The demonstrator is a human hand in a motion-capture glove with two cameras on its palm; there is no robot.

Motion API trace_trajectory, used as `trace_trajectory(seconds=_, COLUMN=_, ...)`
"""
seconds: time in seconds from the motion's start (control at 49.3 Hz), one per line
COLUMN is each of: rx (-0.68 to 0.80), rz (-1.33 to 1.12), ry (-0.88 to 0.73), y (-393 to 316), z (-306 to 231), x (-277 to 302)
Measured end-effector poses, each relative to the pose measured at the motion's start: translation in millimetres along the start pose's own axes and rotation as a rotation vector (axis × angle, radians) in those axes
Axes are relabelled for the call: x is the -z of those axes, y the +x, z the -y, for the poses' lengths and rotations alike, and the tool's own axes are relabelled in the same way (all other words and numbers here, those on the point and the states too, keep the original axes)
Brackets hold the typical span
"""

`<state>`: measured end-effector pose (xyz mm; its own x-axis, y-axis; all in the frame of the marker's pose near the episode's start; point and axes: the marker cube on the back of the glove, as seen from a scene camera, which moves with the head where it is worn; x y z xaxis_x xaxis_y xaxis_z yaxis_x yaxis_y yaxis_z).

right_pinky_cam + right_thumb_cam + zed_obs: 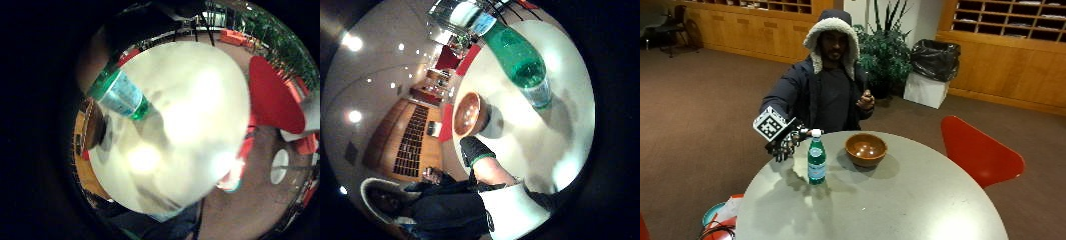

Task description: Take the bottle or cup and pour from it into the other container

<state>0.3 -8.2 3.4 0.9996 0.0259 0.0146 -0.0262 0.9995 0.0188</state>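
One green bottle [816, 164] upright, cap up, beside brown bowl [865, 149]

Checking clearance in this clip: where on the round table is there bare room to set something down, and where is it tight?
The table is bare across its near half and toward the red chair. It is crowded at the far edge: the green bottle and brown bowl stand close together, apart, with the gloved right hand just beside the bottle.
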Motion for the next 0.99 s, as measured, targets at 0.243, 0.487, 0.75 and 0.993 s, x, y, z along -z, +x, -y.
trace_trajectory(seconds=0.243, rx=0.01, rz=0.328, ry=-0.06, y=3, z=57, x=-52)
trace_trajectory(seconds=0.487, rx=0.036, rz=0.574, ry=0.099, y=-6, z=90, x=-74)
trace_trajectory(seconds=0.75, rx=0.078, rz=0.496, ry=0.066, y=-27, z=86, x=-60)
trace_trajectory(seconds=0.993, rx=0.256, rz=0.024, ry=0.011, y=-109, z=71, x=-22)
